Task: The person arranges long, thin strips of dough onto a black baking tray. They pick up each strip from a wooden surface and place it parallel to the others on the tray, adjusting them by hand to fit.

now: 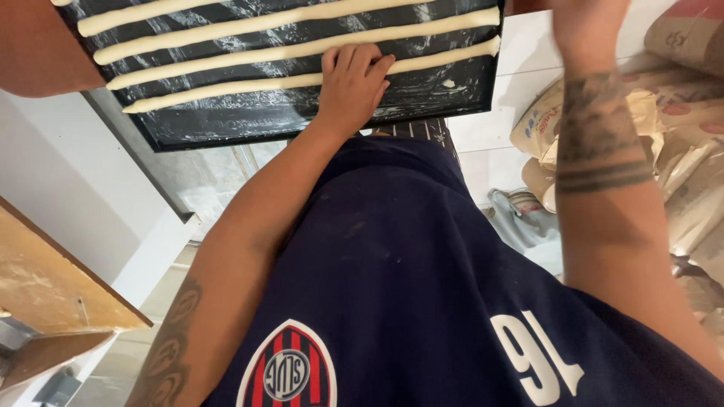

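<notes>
Left hand (351,83) flat, fingers spread on nearest long pale dough rope (302,79), which lies in flour-dusted black metal baking tray (422,98). Right hand (584,22) raised beside tray, mostly cropped; grip cannot tell.

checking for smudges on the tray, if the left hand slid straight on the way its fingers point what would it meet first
The left hand already rests on the nearest dough strip on the black floured tray, fingers pointing across the rows. Sliding straight on, it would likely meet the next dough strip first, though hand height is unclear.
</notes>
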